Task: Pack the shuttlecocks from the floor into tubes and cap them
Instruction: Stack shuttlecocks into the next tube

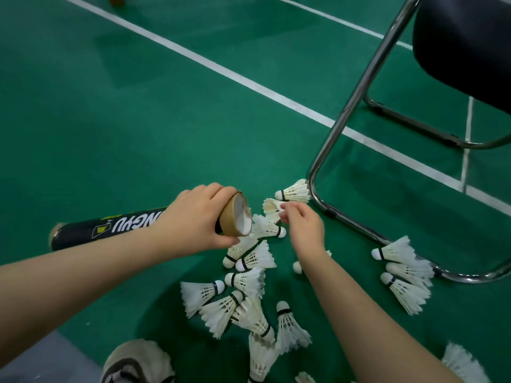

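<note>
Tube reads "NGYU"; L hand grips it

Glossy chrome chair frame; matt cardboard tube; white feather shuttlecocks; matt green floor.

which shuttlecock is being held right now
The shuttlecock pinched by the right hand, beside the open end of the tube; the others around it lie loose on the floor.

Beige shoe, dark grey trim
</note>
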A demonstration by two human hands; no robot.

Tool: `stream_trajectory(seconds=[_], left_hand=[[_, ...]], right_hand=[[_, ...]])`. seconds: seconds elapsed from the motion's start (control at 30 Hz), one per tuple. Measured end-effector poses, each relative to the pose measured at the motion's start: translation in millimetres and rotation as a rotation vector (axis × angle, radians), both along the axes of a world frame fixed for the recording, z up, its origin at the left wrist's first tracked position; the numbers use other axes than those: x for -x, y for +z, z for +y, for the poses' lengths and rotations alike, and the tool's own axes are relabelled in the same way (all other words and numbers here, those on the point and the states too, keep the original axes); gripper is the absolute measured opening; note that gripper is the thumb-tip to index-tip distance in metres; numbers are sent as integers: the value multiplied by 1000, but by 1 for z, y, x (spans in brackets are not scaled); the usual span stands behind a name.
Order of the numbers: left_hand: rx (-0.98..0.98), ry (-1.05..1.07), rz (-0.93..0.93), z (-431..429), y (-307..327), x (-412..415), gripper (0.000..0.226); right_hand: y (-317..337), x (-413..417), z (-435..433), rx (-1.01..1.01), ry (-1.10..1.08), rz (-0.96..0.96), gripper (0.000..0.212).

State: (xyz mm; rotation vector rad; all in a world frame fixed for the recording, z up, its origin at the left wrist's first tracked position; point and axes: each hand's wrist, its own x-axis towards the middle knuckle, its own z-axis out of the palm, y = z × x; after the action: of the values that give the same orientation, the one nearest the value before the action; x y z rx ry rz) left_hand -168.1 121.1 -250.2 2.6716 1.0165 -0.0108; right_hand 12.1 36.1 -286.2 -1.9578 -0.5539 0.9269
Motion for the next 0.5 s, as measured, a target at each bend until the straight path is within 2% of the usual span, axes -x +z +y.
stream_trajectory(seconds=[0.1,0.2,0.27,0.4,0.5], left_hand=[[36,8,31,4,-3,5,86],[49,19,38,8,-3,5,86],[49,26,32,10,-3,5,87],[54,26,26,10,-6,8,90],[43,22,-1,7,-7,13,87]], right_hand=[[-29,-23,2,208,78,-146,23],[-47,-27,13,271,181,-301,29],[-54,-21,22,281,236,-378,40],[-65,-16,38,346,234,-375,62],[-72,-20,46,401,227,-359,55]])
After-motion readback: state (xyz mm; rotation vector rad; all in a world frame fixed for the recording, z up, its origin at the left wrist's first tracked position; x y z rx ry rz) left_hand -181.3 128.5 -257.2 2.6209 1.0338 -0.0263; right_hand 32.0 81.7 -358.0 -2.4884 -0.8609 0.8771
